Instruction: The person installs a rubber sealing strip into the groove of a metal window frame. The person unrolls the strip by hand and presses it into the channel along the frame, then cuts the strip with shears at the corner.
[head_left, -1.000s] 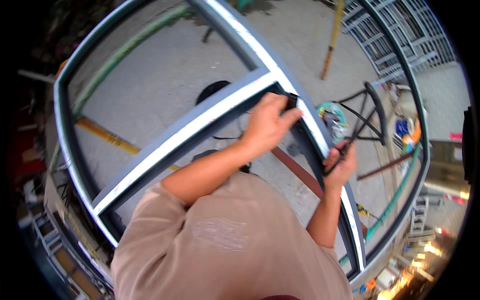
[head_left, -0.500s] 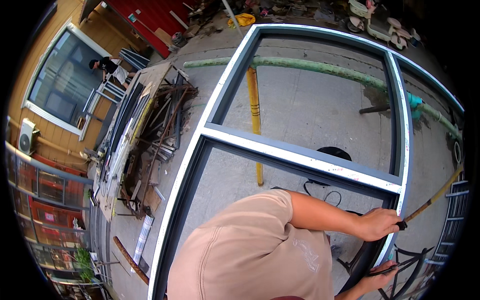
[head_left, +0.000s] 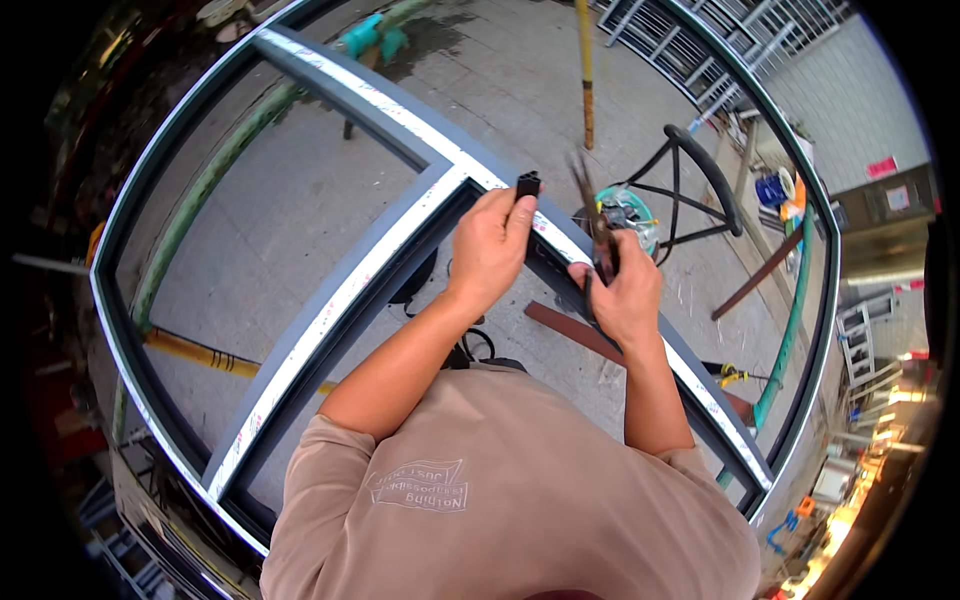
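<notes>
Black, hollow-ended strip [head_left: 528, 184] sits over the grey-and-white barred frame [head_left: 562, 238], pinched between thumb and fingers of the left hand [head_left: 490, 245]. Judged light and somewhat springy; best held close behind its end. Right hand [head_left: 630, 288] grips a dark, slender metal tool [head_left: 603, 243].

Your left hand [head_left: 492, 245] grips a black, hollow-profiled strip [head_left: 528, 186]. Your right hand [head_left: 628, 290] holds a dark, long-bladed metal hand tool [head_left: 604, 250], tip blurred. Both are over a grey, white-faced metal frame [head_left: 322, 322].
</notes>
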